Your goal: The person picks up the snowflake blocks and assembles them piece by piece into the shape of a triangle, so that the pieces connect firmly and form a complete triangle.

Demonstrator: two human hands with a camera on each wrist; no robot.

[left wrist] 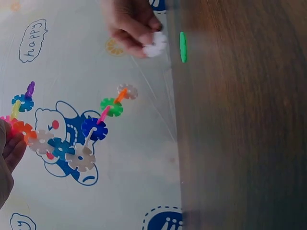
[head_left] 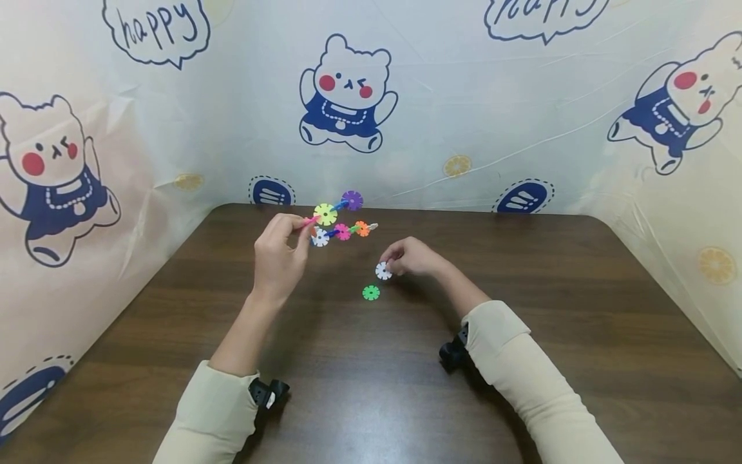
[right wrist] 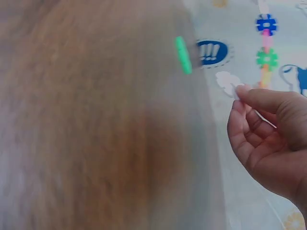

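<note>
My left hand [head_left: 282, 252] pinches a pink disc near one end of a chain of notched plastic snowflake discs. In the left wrist view the chain bends round, with an orange disc [left wrist: 23, 131], a dark blue disc [left wrist: 94, 129] and a green disc [left wrist: 112, 107] linked edge to edge. A purple disc [head_left: 351, 200] tips one end in the head view; a whitish disc [left wrist: 128, 91] tips the other. My right hand [head_left: 414, 256] holds a loose white disc [head_left: 383, 270] between thumb and fingers. Just below it, a single green disc [head_left: 371, 293] lies on the table.
The brown wooden table [head_left: 359, 386] reaches back to a pale cloth backdrop [head_left: 440, 84] printed with bears. A dark wrist camera [head_left: 268, 392] sits at the left cuff, and another wrist camera [head_left: 454, 351] at the right cuff.
</note>
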